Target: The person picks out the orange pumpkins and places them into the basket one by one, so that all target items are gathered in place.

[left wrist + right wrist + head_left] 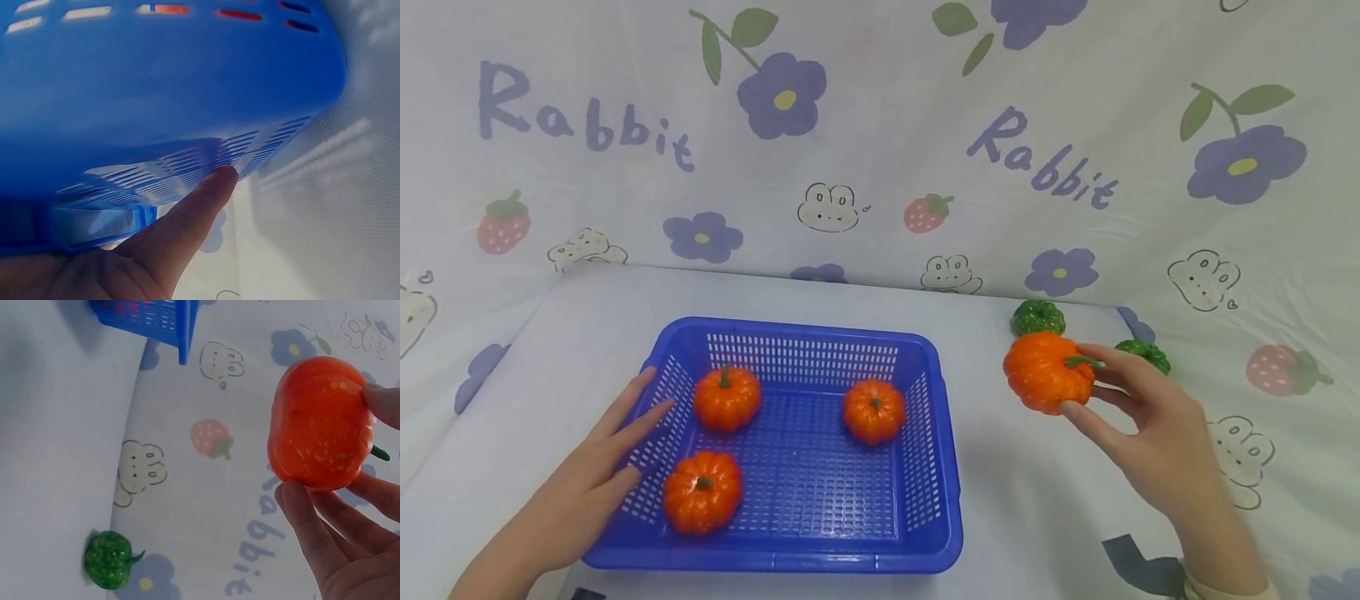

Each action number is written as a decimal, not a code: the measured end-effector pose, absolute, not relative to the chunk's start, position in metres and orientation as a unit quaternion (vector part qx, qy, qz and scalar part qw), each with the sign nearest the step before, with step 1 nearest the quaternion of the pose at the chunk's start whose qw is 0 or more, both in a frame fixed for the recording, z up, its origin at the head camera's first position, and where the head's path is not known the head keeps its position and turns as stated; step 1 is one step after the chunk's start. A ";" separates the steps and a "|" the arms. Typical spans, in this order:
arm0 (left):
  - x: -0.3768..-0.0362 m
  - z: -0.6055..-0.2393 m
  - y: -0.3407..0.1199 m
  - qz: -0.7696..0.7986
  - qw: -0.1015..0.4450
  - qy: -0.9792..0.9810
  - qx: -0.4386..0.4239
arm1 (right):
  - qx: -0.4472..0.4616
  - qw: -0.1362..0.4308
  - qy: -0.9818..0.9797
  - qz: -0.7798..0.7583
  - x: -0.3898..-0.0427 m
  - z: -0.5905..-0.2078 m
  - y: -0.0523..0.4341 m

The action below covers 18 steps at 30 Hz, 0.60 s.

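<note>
A blue plastic basket sits on the table and holds three small orange pumpkins. My left hand lies flat against the basket's left wall, fingers straight; a fingertip touches the slotted side. To the right of the basket, my right hand holds a fourth orange pumpkin above the table, pinched between thumb and fingers. Two green pumpkins lie behind it.
A cloth printed with purple flowers, rabbits and strawberries covers the table and rises as a backdrop behind and to the sides. One green pumpkin lies on the cloth below my right hand in the right wrist view.
</note>
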<state>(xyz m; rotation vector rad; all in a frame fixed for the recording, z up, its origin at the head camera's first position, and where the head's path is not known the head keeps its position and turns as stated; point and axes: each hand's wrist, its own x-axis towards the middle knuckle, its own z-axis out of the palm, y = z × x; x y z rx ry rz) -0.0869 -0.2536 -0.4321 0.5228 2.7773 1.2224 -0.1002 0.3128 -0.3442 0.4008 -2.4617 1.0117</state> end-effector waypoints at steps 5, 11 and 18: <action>-0.086 -0.432 -0.254 0.399 0.032 0.901 0.167 | 0.144 0.216 -0.897 0.358 -0.101 -0.344 0.309; -0.086 -0.431 -0.253 0.401 0.036 0.901 0.165 | 0.149 0.213 -0.899 0.352 -0.101 -0.346 0.305; -0.086 -0.431 -0.253 0.403 0.034 0.899 0.167 | 0.176 0.215 -0.892 0.357 -0.102 -0.347 0.298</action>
